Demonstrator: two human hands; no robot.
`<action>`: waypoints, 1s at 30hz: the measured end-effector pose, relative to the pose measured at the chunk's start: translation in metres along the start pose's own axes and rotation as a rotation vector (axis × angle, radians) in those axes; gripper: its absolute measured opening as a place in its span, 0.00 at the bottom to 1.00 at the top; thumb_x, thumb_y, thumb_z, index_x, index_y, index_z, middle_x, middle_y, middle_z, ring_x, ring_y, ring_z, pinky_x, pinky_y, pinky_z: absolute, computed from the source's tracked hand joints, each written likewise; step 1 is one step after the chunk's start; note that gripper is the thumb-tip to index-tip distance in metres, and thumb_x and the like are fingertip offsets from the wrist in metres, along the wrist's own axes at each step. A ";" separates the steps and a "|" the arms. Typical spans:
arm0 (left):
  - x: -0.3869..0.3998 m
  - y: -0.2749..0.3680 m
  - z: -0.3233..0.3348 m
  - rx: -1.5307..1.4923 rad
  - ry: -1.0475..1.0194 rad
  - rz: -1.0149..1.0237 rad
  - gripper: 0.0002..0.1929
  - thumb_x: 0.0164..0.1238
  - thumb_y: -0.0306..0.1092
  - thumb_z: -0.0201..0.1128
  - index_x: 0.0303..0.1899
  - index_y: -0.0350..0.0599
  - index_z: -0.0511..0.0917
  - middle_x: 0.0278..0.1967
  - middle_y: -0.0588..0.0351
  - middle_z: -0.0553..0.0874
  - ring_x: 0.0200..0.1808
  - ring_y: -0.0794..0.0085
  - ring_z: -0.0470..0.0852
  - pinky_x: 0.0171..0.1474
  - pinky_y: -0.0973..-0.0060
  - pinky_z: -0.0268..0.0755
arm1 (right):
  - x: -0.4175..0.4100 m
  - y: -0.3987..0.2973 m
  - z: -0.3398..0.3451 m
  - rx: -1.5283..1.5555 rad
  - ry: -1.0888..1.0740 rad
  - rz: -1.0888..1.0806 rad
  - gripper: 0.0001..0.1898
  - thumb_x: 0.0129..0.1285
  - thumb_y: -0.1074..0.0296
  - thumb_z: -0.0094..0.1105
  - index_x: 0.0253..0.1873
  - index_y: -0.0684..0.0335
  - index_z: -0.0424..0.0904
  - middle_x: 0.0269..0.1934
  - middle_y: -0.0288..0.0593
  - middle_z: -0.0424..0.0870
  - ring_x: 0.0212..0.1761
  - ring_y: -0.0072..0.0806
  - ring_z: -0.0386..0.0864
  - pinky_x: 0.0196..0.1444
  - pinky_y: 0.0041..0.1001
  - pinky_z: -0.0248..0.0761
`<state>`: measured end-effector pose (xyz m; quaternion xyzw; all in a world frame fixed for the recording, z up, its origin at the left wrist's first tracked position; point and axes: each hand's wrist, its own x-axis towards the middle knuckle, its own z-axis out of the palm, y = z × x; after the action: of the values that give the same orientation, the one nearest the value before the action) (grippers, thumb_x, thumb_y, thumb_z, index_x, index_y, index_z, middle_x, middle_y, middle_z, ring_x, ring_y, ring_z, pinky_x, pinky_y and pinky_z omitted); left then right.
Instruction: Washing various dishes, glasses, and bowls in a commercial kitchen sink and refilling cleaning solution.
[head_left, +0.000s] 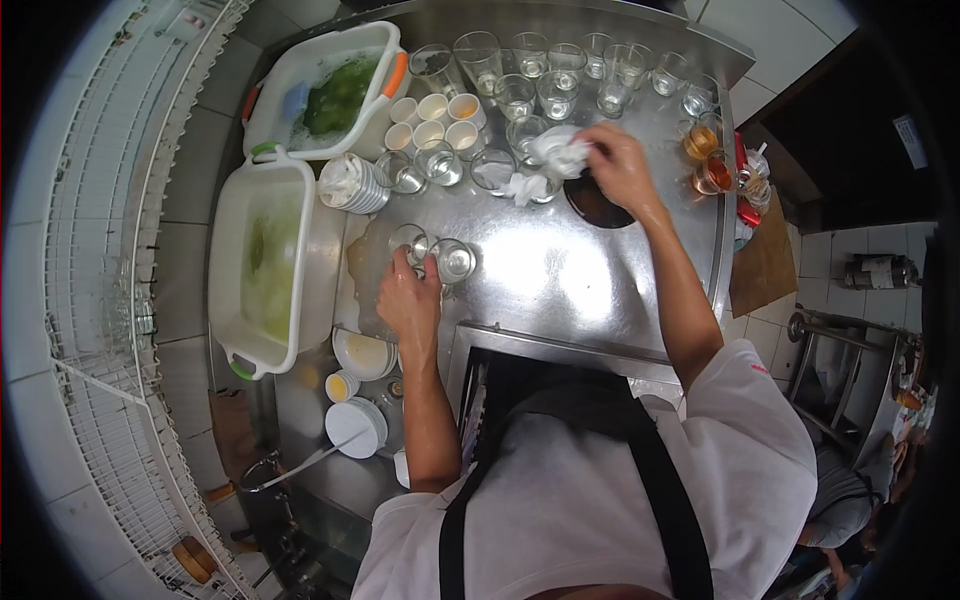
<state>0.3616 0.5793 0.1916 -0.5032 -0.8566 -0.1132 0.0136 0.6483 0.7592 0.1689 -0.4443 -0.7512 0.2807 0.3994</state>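
Observation:
My left hand (409, 296) is on the left part of the steel counter, its fingers and thumb gripping clear drinking glasses. One glass (409, 238) is at the fingertips and another glass (454, 261) stands against the thumb. My right hand (621, 165) pinches a crumpled white napkin (561, 152) above several glasses. Just below that hand is a round dark opening (592, 201) in the counter. More crumpled white paper (523, 187) pokes from a glass beside the opening. Left of it stands a glass (493, 171) with white paper inside.
Several clear glasses (559, 94) line the back, with small white cups (433, 107) beside them. Two white tubs (306, 247) of greenish soapy water flank the counter's left side. Stacked white bowls (356, 431) sit at lower left. Amber-filled glasses (701, 141) stand at the right edge.

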 end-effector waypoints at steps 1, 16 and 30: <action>0.004 0.007 0.001 -0.117 -0.011 0.032 0.16 0.62 0.42 0.62 0.47 0.46 0.77 0.33 0.46 0.84 0.34 0.50 0.83 0.36 0.55 0.74 | -0.004 0.009 -0.014 0.128 0.065 0.017 0.11 0.55 0.82 0.52 0.42 0.67 0.81 0.39 0.51 0.79 0.36 0.47 0.78 0.40 0.34 0.73; 0.129 0.110 0.079 0.049 -0.346 0.507 0.21 0.50 0.41 0.66 0.50 0.58 0.81 0.39 0.47 0.85 0.42 0.53 0.84 0.45 0.57 0.77 | -0.085 -0.011 0.106 -0.326 -0.525 0.183 0.20 0.62 0.59 0.54 0.59 0.53 0.73 0.31 0.48 0.84 0.36 0.43 0.84 0.36 0.41 0.76; 0.073 0.149 0.009 -0.576 -0.276 0.473 0.14 0.52 0.33 0.68 0.42 0.49 0.80 0.29 0.48 0.85 0.32 0.53 0.84 0.35 0.60 0.74 | -0.075 0.010 -0.018 0.457 -0.147 0.381 0.30 0.60 0.75 0.61 0.67 0.48 0.67 0.43 0.42 0.79 0.33 0.22 0.80 0.29 0.27 0.76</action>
<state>0.4554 0.7138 0.2197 -0.6805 -0.6440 -0.2737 -0.2177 0.6897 0.6978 0.1439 -0.4543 -0.5986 0.5437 0.3737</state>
